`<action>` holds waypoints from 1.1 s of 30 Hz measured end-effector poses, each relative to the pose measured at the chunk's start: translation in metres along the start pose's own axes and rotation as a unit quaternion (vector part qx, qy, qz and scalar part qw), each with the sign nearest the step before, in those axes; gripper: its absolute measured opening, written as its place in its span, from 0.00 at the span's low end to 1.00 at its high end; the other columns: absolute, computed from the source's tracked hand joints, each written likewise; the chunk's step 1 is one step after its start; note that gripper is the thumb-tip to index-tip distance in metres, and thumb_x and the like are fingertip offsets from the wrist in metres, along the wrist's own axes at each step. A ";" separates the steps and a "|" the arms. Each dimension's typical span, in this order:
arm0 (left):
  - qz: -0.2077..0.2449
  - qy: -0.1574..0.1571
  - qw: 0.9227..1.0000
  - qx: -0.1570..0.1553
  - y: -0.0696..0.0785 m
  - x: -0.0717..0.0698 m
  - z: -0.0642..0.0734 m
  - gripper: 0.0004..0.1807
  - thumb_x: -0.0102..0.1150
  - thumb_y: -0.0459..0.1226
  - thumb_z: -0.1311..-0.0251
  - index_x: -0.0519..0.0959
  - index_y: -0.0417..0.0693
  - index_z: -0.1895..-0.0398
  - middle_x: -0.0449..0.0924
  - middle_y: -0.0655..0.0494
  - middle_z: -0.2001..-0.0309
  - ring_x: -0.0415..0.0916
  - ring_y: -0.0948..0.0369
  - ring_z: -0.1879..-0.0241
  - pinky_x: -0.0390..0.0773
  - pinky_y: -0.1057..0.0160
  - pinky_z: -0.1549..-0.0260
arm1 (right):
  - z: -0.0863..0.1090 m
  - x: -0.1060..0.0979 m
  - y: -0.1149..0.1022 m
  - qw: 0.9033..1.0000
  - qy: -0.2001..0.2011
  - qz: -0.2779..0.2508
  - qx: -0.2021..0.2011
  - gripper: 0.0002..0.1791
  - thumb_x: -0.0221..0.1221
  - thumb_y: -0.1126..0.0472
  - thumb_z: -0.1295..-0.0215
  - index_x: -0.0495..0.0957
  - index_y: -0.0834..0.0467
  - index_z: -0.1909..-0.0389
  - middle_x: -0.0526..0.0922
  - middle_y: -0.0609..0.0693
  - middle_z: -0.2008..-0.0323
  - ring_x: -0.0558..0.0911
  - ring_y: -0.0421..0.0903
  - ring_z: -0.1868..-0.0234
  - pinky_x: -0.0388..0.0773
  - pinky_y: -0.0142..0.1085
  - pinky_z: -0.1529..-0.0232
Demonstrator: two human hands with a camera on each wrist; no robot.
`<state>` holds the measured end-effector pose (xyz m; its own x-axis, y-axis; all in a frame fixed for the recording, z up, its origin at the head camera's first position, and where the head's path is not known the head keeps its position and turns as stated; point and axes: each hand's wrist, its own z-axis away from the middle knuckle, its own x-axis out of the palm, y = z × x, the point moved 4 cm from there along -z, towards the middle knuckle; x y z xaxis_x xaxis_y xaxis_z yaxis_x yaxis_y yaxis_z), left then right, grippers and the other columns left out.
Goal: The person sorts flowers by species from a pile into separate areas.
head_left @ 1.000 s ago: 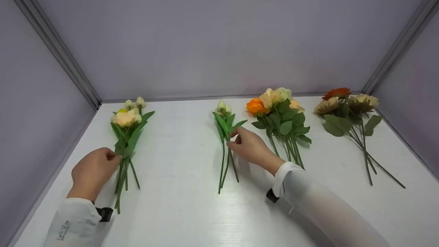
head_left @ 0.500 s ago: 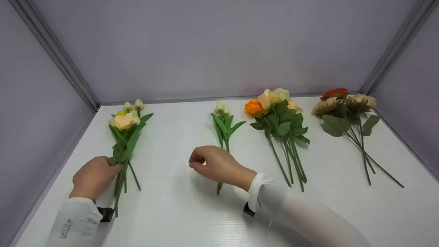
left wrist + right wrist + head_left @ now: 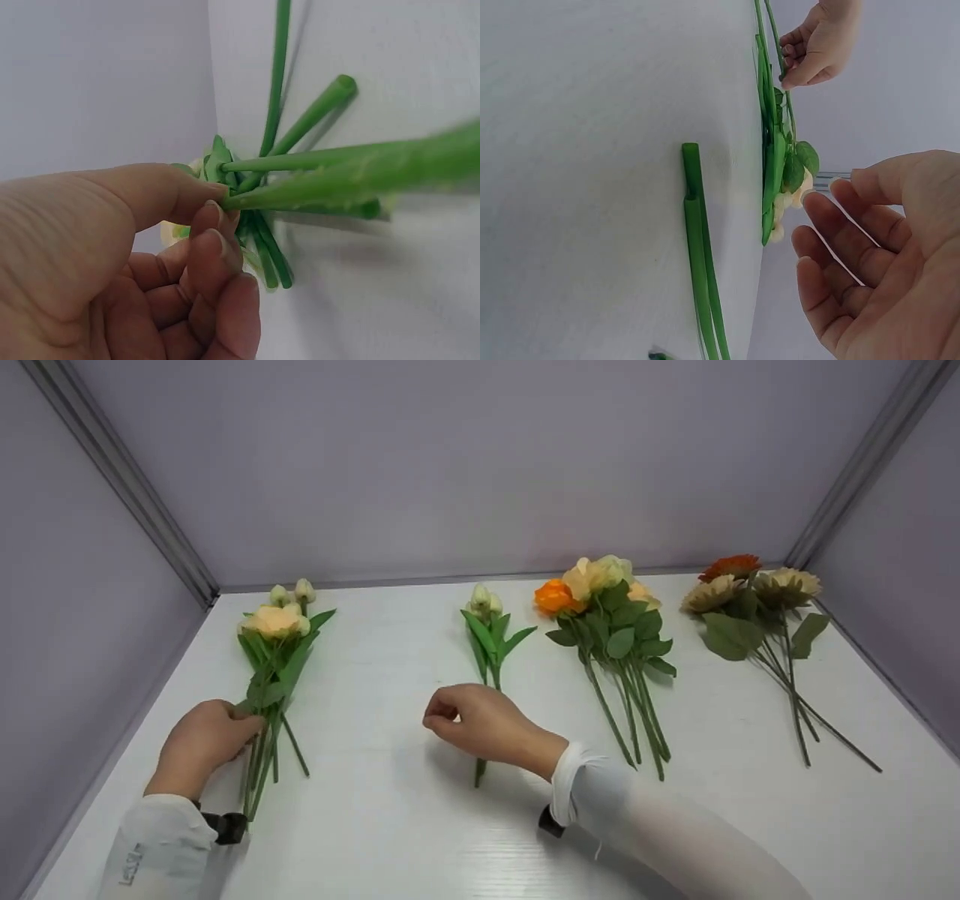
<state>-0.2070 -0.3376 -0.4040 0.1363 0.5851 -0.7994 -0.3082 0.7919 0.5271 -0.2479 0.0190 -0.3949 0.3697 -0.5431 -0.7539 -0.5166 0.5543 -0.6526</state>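
At the left of the head view, my left hand (image 3: pixel 206 742) pinches the stem (image 3: pixel 337 176) of a peach-coloured rose (image 3: pixel 277 621) between thumb and fingertips. This rose lies over white tulips (image 3: pixel 304 589) with long green leaves; other stems splay out beneath it. My right hand (image 3: pixel 487 724) hovers above the stems of the middle tulips (image 3: pixel 484 601), its fingers loosely bent. In the right wrist view the right fingers hold nothing, and the tulip stem ends (image 3: pixel 694 180) lie on the table apart from them. The right hand hides part of those stems.
Right of the middle tulips lies a bunch of orange, peach and cream roses (image 3: pixel 592 581). Farther right are rust and beige flowers (image 3: pixel 784 585) with crossed stems. Grey panels (image 3: pixel 480 472) enclose the white table (image 3: pixel 375 825) at the back and sides.
My right hand has moved from the middle tulips' leaves leftward and nearer to me, then barely shifted. The peach rose's stem has swung slightly left in my left hand, and its bloom now covers a yellow one.
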 end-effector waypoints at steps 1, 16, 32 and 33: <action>0.004 0.003 1.000 0.002 0.001 -0.001 0.000 0.23 0.51 0.47 0.27 0.77 0.30 0.54 0.83 0.46 0.66 0.77 0.53 0.69 0.74 0.56 0.72 | 0.000 -0.001 0.001 1.000 0.000 0.000 0.002 0.06 0.60 0.52 0.26 0.85 0.46 0.59 0.83 0.35 0.65 0.81 0.36 0.61 0.79 0.36 0.57; 0.076 0.107 0.988 0.085 0.054 -0.016 0.019 0.34 0.51 0.58 0.26 0.76 0.36 0.39 0.84 0.43 0.55 0.81 0.52 0.59 0.76 0.55 0.62 | 0.003 -0.018 0.000 0.999 0.031 -0.029 0.011 0.07 0.60 0.51 0.26 0.85 0.46 0.58 0.83 0.34 0.65 0.80 0.38 0.64 0.78 0.38 0.61; 0.323 0.141 0.894 0.277 0.186 0.035 0.042 0.18 0.65 0.52 0.32 0.82 0.46 0.58 0.83 0.50 0.65 0.82 0.53 0.66 0.84 0.58 0.61 | 0.014 -0.053 -0.029 0.979 0.121 -0.161 -0.037 0.09 0.65 0.48 0.29 0.85 0.43 0.52 0.85 0.39 0.60 0.81 0.41 0.61 0.81 0.41 0.60; 0.330 0.140 0.888 0.287 0.192 0.039 0.043 0.16 0.65 0.50 0.32 0.82 0.47 0.58 0.83 0.50 0.66 0.82 0.54 0.66 0.84 0.58 0.62 | 0.015 -0.054 -0.030 0.978 0.125 -0.162 -0.040 0.10 0.65 0.48 0.29 0.85 0.43 0.52 0.85 0.39 0.60 0.81 0.41 0.61 0.81 0.41 0.60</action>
<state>-0.2203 -0.1555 -0.3212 -0.1605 0.9525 -0.2587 0.3075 0.2973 0.9039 -0.2410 0.0412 -0.3358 0.3281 -0.8255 -0.4593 -0.4654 0.2818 -0.8390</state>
